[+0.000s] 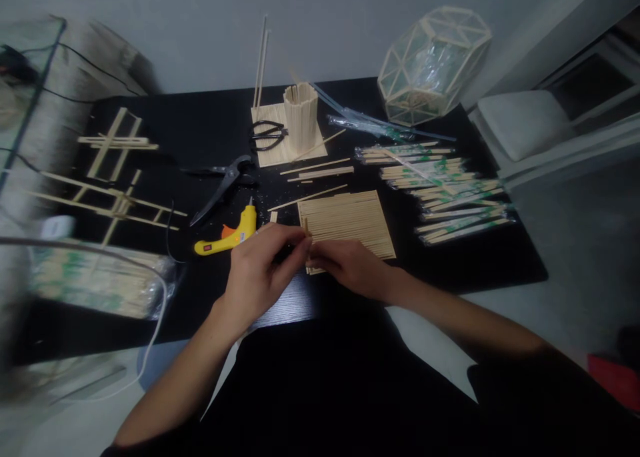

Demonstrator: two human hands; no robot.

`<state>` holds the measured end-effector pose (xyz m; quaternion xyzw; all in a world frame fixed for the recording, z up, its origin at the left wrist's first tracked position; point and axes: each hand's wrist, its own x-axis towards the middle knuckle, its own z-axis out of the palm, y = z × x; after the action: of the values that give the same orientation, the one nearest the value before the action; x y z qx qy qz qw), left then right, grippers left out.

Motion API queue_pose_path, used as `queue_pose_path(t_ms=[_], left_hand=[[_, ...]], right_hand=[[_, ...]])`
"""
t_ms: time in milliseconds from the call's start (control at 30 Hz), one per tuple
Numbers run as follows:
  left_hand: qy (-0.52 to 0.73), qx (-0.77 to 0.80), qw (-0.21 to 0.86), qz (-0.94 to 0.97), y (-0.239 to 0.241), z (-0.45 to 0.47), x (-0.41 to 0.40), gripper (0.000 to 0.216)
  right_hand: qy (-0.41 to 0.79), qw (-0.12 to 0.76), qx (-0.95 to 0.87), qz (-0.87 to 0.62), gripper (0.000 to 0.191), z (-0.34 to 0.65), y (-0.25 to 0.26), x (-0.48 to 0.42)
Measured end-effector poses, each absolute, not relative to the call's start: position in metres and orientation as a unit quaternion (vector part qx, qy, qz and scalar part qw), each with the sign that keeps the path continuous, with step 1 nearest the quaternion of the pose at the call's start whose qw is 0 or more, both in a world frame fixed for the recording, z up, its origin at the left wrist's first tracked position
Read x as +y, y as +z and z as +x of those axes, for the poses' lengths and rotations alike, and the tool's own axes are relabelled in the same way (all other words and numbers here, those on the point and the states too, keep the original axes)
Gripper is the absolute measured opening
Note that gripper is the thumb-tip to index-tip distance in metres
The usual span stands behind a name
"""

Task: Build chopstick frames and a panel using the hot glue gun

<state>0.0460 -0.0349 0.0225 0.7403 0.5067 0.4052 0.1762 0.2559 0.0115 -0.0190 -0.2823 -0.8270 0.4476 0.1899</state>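
Note:
A flat panel of bamboo sticks laid side by side (350, 223) rests on the black table (210, 120). My left hand (263, 270) pinches its fingertips together at the panel's near left corner, on a short stick piece I can barely make out. My right hand (350, 267) lies curled over the panel's near edge, fingers pressing on it. A yellow hot glue gun (230, 235) lies just left of my left hand. Loose single sticks (320, 171) lie behind the panel.
Black shears (223, 183) and small scissors (267, 135) lie behind the glue gun. A stick-built cup (301, 115) stands on a square base. Wrapped chopsticks (445, 190) are piled at right, a geometric stick lantern (433, 63) at back right, stick frames (113, 170) at left.

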Motion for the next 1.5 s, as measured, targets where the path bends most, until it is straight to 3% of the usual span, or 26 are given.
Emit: queue_pose_path(t_ms=[1500], left_hand=[[0.401, 0.509, 0.178, 0.741, 0.0201, 0.0441, -0.0372, 0.003]], right_hand=[[0.447, 0.2, -0.829, -0.272, 0.015, 0.2559, -0.0195, 0.0111]])
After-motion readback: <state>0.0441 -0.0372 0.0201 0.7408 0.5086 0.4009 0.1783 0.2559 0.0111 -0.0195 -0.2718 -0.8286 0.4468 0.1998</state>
